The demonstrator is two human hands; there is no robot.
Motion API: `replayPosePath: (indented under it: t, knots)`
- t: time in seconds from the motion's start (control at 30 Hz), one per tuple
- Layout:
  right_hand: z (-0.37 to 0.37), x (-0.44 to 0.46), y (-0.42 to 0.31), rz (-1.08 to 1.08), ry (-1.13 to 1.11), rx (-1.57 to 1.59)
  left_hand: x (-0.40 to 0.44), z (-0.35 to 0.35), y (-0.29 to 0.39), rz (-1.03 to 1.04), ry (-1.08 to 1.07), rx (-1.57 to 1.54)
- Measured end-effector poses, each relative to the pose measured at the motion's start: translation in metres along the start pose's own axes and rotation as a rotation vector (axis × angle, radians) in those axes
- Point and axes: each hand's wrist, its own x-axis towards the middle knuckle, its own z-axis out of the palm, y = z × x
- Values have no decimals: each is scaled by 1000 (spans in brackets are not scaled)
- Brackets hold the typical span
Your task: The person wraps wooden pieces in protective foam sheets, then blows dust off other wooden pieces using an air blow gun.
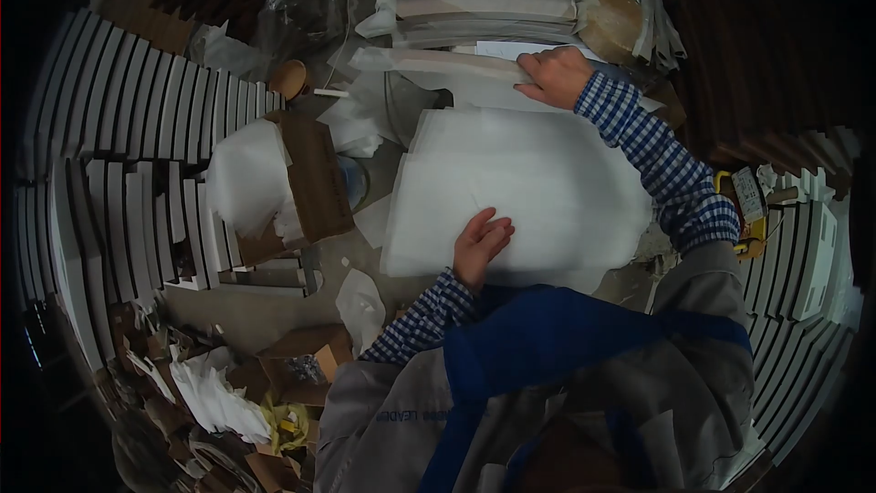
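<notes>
A stack of thin white foam sheets [511, 183] lies in front of my body. Over its near part is my left hand [484, 246], fingers loosely bent and apart, with nothing in them. Farther out, my right hand [558, 76] has its fingers closed on the right end of a long, flat piece in translucent wrap [447, 64]. This wrapped piece lies crosswise beyond the foam sheets. Just behind it are several similar wrapped pieces [493, 7] in a pile, and a white paper [497, 47] shows at the pile's near edge.
Left of the sheets stands a cardboard box [315, 178] with white foam [246, 178] in it. Rows of white panels [128, 110] line the left side, and more panels [789, 347] the right. A tape roll [290, 79] and a yellow tool [750, 246] are nearby. Scraps and an open carton [301, 361] lie lower left.
</notes>
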Motion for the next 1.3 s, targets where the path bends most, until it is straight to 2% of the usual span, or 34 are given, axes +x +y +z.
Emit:
replayPosePath:
  t: [0.03,0.1,0.13,0.2,0.23,0.3,0.33,0.4,0.43,0.53,0.6,0.63,0.7,0.8,0.9,1.0,1.03,1.07,1.13,1.23,1.3]
  knots:
    - [-14,1,-2,4,3,-3,1,8,11,2,-3,4]
    - [-34,-1,-16,-68,86,-29,12,29,32,223,-97,-91]
    - [-34,-6,-31,-101,110,-12,22,36,44,226,-99,-90]
    - [-35,-19,-64,-163,88,32,44,50,66,405,-262,-368]
    - [-35,-28,-80,-190,39,61,51,45,66,410,-267,-371]
    - [-21,-45,-101,-176,109,54,71,25,60,464,-471,-417]
    - [-23,-52,-104,-171,111,50,67,18,50,423,-479,-498]
    - [-29,-58,-103,-98,-67,341,66,10,45,406,-560,-533]
    - [-29,-58,-102,-85,-71,347,64,6,46,389,-633,-579]
    - [-23,-67,-96,-71,5,502,67,3,41,427,-582,-431]
    - [-19,-67,-93,345,52,820,66,6,41,436,-535,-435]
    - [-15,-67,-91,347,54,816,65,7,42,451,-487,-437]
    - [-12,-64,-87,340,-115,1060,62,14,43,424,-437,-464]
    - [-20,-55,-88,304,-184,875,67,25,58,356,-350,-514]
    - [-13,-44,-73,366,-76,953,73,35,81,322,-348,-488]
    - [-12,-17,-36,379,-97,1031,87,43,123,347,-379,-380]
    - [-6,-3,-16,387,-102,1116,103,45,137,353,-366,-323]
    - [-6,10,-1,352,-83,1009,116,47,152,365,-371,-319]
    - [-8,39,24,331,-58,797,151,53,180,348,-231,-350]
    - [-1,98,67,384,-86,848,204,65,230,309,-235,-428]
    - [14,129,94,370,-91,765,232,70,257,307,-199,-413]
